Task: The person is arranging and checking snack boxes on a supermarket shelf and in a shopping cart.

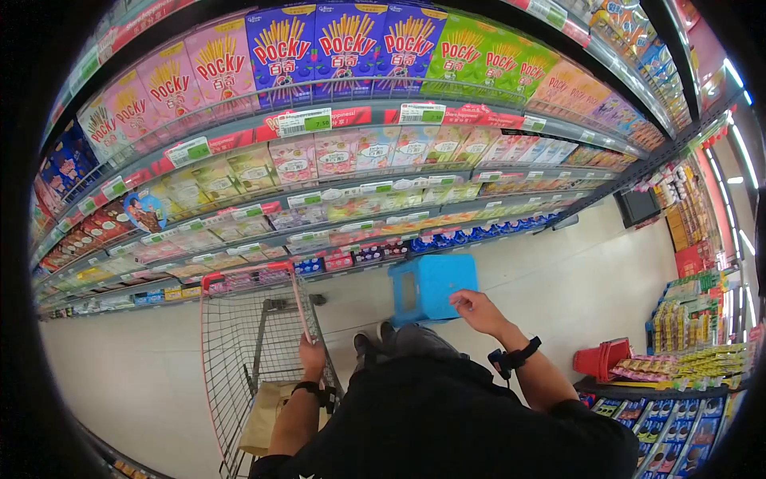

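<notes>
My left hand [312,356] is closed around the side rail of a wire shopping cart [209,351], which has red trim along its top edge. Inside the cart lies a brown paper bag [267,415], partly covered by my left forearm. My right hand [480,313] hovers at the front of a blue plastic step stool [447,279], overlapping its edge in this view. Its fingers are loosely bent and apart, with nothing seen in them. Each wrist wears a black strap.
Ahead stands a long shelf with Pocky boxes [347,44] in pink, purple and green above smaller snack packs [383,152]. A price rail [343,118] runs along it. To the right are a red basket [600,359] and racks of packaged snacks [682,363]. Pale floor [550,295] shows between.
</notes>
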### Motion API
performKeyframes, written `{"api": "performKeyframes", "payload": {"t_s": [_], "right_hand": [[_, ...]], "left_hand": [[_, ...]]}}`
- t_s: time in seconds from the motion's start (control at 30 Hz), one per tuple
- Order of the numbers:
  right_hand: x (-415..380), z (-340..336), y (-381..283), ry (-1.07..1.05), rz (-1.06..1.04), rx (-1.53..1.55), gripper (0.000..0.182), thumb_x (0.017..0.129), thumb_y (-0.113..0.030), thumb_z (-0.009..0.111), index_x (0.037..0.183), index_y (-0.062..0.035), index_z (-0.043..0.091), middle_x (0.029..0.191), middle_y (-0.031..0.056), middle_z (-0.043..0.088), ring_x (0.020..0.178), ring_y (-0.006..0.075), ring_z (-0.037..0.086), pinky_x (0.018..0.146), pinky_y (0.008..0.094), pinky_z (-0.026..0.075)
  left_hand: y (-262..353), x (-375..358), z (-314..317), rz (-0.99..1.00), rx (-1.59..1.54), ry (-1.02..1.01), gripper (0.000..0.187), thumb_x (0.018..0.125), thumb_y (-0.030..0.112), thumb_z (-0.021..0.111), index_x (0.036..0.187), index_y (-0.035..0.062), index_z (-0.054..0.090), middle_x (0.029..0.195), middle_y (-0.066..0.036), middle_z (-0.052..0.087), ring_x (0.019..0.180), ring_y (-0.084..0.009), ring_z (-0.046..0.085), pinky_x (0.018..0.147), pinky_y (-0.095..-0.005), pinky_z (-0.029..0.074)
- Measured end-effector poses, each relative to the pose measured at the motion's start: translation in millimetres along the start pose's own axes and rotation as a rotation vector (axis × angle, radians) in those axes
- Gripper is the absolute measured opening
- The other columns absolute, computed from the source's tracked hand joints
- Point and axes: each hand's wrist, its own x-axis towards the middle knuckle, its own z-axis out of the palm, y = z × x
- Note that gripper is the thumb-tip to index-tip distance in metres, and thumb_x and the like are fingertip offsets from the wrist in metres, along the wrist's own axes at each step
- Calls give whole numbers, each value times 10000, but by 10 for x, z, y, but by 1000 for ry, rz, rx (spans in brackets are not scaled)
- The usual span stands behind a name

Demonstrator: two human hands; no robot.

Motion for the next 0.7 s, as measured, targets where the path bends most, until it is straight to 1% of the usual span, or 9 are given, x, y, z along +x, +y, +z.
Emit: {"api": "performKeyframes", "payload": {"t_s": [0.07,0.2,0.27,0.3,0.37,0.47,0.63,0.67,0.7], "right_hand": [[-34,43,12,-1,-17,-10,224,928,-69,559,1124,-22,656,1053,109,709,907,199,662,809,335,524],[-71,41,11,-21,-8,-9,229,932,-79,552,1129,-27,657,1049,113,711,912,210,668,807,338,523],[-23,6,-2,-13,-26,-25,241,925,-74,555,1140,-29,654,1049,118,713,929,214,673,816,334,523],[-22,-2,-11,-9,-32,-24,241,925,-74,555,1140,-29,654,1049,118,713,929,214,673,816,334,523],[-37,-24,-40,-8,-18,-29,252,914,-76,567,1147,-18,646,1049,123,715,947,216,676,835,338,526],[3,-93,-97,-50,-67,-29,272,914,-95,574,1165,-13,639,1063,125,713,958,224,675,855,348,531],[150,-391,-62,-26,-127,-22,300,906,-110,589,1186,-14,633,1072,127,713,957,231,677,855,359,538],[195,-491,-45,-7,-165,-45,304,903,-111,592,1190,-16,633,1077,129,712,951,234,680,853,360,539],[232,-628,-88,9,-195,-54,304,905,-115,592,1192,-23,632,1077,132,712,948,235,681,852,363,539]], "left_hand": [[-15,-23,-8,117,32,104,364,786,118,612,1131,2,598,999,-221,688,913,-398,676,799,-458,523],[-15,103,41,109,49,91,370,788,126,613,1134,-2,599,991,-212,694,910,-398,678,803,-456,524],[53,188,69,41,40,73,363,791,140,619,1126,0,604,970,-211,698,905,-402,681,800,-455,528],[88,151,68,48,40,77,363,791,140,619,1126,0,604,970,-211,698,905,-402,681,800,-455,528],[165,-5,56,100,119,114,325,820,101,600,1106,-55,608,959,-228,688,895,-391,674,790,-441,524],[157,-98,47,95,63,101,356,798,154,628,1114,-8,609,958,-239,689,912,-405,678,798,-454,521],[274,-257,127,92,42,98,379,796,142,627,1123,-46,598,965,-243,680,918,-395,671,805,-429,517],[211,-250,196,152,48,157,370,788,122,629,1116,-46,598,954,-239,680,917,-396,670,804,-430,517],[157,-208,256,164,15,148,365,784,111,633,1112,-47,598,958,-238,680,916,-399,670,803,-435,518]]}}
